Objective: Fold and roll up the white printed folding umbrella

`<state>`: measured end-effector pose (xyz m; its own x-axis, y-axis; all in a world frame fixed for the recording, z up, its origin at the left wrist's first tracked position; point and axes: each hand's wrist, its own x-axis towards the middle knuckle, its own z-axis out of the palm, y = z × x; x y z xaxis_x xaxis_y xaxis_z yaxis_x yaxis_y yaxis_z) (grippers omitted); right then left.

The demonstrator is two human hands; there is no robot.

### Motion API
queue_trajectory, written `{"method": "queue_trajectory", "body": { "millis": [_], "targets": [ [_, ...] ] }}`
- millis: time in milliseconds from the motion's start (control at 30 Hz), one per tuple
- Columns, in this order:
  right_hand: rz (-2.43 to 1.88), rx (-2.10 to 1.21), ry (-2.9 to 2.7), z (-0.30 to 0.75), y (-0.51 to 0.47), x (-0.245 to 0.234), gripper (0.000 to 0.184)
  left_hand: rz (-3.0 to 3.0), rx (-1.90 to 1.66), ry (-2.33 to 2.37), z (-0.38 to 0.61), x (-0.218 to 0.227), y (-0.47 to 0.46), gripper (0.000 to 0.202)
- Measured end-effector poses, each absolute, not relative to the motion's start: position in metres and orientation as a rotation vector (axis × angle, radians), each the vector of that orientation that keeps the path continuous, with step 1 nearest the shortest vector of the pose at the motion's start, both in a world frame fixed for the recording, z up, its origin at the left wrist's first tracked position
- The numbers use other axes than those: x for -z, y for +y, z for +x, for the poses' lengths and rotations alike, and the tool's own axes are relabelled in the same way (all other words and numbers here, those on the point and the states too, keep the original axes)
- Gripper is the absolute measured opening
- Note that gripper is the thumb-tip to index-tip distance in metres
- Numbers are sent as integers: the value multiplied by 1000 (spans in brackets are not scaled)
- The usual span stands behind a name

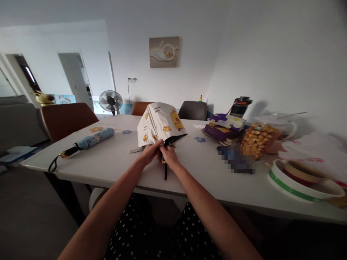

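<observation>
A white folding umbrella (159, 124) printed with yellow ducks stands half-collapsed on the white table (114, 162), its canopy bunched upward. My left hand (150, 151) and my right hand (170, 156) meet at its lower end, both closed around the handle and the gathered cloth. A black strap (165, 174) hangs down from between my hands over the table's near edge.
A folded blue umbrella (89, 141) with a black handle lies at the left. On the right are a purple box (220, 130), a bag of yellow snacks (257, 139), a black bottle (240, 105) and a green-striped bowl (298, 180). Chairs stand behind the table.
</observation>
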<state>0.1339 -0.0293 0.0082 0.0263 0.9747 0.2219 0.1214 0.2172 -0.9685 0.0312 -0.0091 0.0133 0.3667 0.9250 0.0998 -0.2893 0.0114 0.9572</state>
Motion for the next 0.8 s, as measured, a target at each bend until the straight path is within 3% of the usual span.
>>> {"method": "queue_trajectory", "body": {
  "millis": [433,800],
  "targets": [
    [-888,-1389,-1119,133,-38,-19,17,1036,-898,628,25,-18,-10,28],
    [-1111,-1156,-1296,130,-38,-13,8,1034,-1136,696,29,-16,-9,21]
  ]
}}
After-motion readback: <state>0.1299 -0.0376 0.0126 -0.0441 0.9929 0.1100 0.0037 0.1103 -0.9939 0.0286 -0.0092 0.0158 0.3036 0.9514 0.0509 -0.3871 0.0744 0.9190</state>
